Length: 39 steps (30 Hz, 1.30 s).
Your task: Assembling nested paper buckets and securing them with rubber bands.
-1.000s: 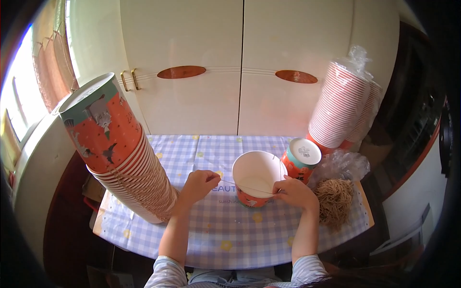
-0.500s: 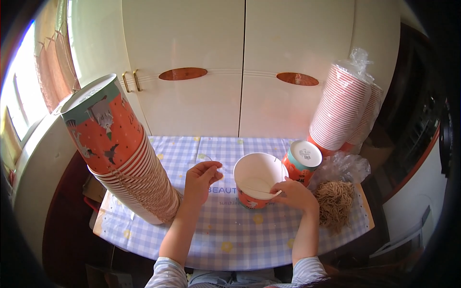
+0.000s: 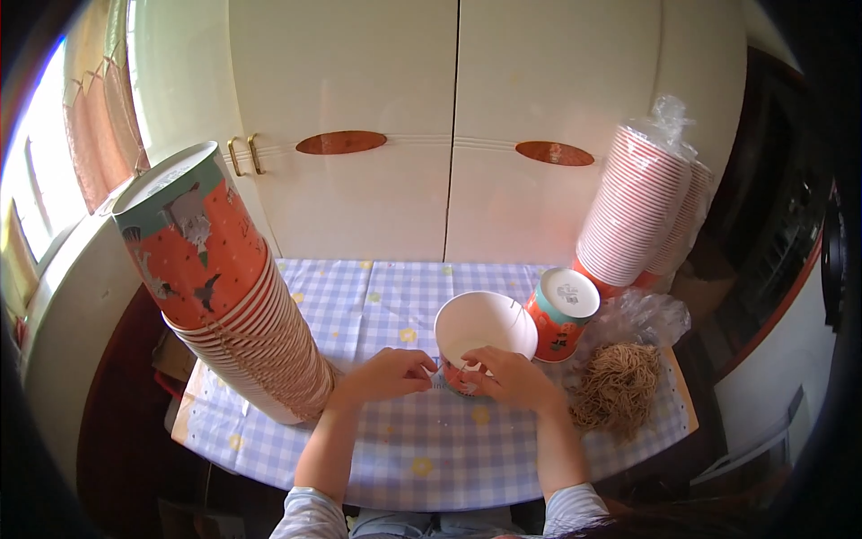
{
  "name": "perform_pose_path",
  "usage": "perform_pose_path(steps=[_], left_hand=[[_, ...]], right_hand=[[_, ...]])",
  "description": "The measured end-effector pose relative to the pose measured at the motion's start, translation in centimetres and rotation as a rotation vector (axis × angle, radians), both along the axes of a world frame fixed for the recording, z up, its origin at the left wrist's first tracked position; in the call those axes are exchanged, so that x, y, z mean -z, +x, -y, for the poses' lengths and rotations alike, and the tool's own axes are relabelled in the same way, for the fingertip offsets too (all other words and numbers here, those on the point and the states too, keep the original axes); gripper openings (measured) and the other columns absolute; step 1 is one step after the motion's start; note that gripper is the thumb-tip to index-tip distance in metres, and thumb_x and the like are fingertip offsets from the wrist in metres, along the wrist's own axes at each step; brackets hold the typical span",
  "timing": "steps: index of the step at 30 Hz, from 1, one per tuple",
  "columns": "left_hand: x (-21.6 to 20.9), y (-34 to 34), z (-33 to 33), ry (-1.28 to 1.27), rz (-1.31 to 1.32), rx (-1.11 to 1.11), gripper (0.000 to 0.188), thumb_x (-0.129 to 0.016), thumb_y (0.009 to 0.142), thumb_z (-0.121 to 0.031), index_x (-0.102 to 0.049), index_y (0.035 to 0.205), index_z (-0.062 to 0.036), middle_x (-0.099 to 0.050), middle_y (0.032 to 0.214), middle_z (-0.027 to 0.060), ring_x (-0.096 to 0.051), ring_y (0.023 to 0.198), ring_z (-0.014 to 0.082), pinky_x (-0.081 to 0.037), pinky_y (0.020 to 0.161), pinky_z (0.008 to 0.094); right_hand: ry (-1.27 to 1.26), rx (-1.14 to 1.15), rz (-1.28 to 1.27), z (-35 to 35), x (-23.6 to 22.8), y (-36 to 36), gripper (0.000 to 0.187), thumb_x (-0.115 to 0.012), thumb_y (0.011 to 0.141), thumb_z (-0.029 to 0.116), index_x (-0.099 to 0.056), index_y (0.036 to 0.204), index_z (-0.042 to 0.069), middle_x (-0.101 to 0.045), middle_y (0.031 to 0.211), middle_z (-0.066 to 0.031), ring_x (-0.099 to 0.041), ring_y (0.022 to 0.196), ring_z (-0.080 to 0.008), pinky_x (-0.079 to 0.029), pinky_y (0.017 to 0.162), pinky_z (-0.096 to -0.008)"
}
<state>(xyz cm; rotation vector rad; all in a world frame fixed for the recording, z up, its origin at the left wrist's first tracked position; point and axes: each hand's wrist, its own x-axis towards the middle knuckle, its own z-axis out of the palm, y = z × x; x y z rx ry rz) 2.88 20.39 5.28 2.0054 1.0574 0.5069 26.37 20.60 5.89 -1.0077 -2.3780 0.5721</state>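
Note:
A paper bucket point(image 3: 489, 319), white inside with an orange and teal outside, stands upright in the middle of the table. My right hand point(image 3: 512, 377) is at its near right side, fingers curled in front of the rim. At the bucket's near left, my left hand point(image 3: 391, 375) has its thumb and fingers drawn together, apart from the wall. Whatever either hand pinches is too small to make out. A thin dark strand shows on the bucket's far right rim. Beside the right forearm lies a heap of tan cord point(image 3: 618, 391).
To the left leans a tall stack of nested paper buckets point(image 3: 215, 269), tan cords hanging along their sides. An upturned bucket point(image 3: 558, 328) stands right of the middle one. Behind it are plastic-wrapped bucket stacks point(image 3: 633, 202) and crumpled clear plastic point(image 3: 639, 314). White cabinet doors point(image 3: 359, 207) rise behind the checked tablecloth point(image 3: 359, 467).
My left hand has come down and right toward the bucket. My right hand has moved left and slightly nearer, across the bucket's front. The thin strand across the bucket's opening no longer shows.

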Motion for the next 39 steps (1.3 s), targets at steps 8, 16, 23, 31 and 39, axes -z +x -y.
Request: perform_pose_path(steps=[8,16,23,31,39], left_hand=[[1.3,1.8,-0.6,-0.105,0.041,-0.135,0.015,-0.054,0.081,-0.013,-0.058,0.079,0.0015,-0.063,0.069,0.0072,-0.061,0.064,0.0140,-0.048,0.060,0.0268],[1.1,2.2,-0.3,-0.075,0.085,-0.259,0.015,-0.054,0.081,-0.010,-0.056,0.077,0.0045,-0.063,0.067,0.0085,-0.061,0.062,0.0130,-0.049,0.059,0.0255],[1.5,2.3,-0.6,-0.038,0.032,-0.274,0.016,-0.054,0.081,-0.011,-0.056,0.076,0.0040,-0.063,0.067,0.0091,-0.063,0.062,0.0142,-0.050,0.059,0.0263],[1.6,2.4,-0.6,-0.033,0.043,-0.321,0.018,-0.054,0.081,-0.013,-0.057,0.075,0.0038,-0.064,0.066,0.0082,-0.062,0.062,0.0137,-0.049,0.059,0.0256],[1.7,2.8,-0.5,-0.068,-0.003,-0.292,0.020,-0.054,0.081,-0.017,-0.058,0.077,0.0026,-0.064,0.067,0.0077,-0.063,0.063,0.0132,-0.049,0.059,0.0262]], right_hand=[[0.219,0.035,0.016,-0.5,1.0,-0.9,0.019,-0.049,0.083,0.019,-0.056,0.092,0.004,-0.057,0.093,-0.0135,-0.053,0.090,-0.0301,-0.042,0.079,-0.0400],[0.177,0.068,0.026,-0.8,1.0,-1.0,0.017,-0.048,0.082,0.017,-0.057,0.078,0.003,-0.059,0.079,-0.0139,-0.055,0.081,-0.0303,-0.041,0.074,-0.0398],[0.181,0.076,-0.009,-0.9,1.3,-1.1,0.017,-0.047,0.083,0.017,-0.057,0.078,0.004,-0.060,0.071,-0.0143,-0.057,0.070,-0.0319,-0.042,0.066,-0.0420],[0.187,0.088,0.011,-1.0,1.5,-1.1,0.018,-0.046,0.083,0.017,-0.058,0.079,0.004,-0.060,0.071,-0.0137,-0.058,0.070,-0.0312,-0.042,0.066,-0.0419],[0.164,0.079,0.038,-1.0,1.3,-1.3,0.021,-0.045,0.084,0.017,-0.060,0.081,0.004,-0.062,0.077,-0.0134,-0.059,0.074,-0.0305,-0.043,0.067,-0.0412]])
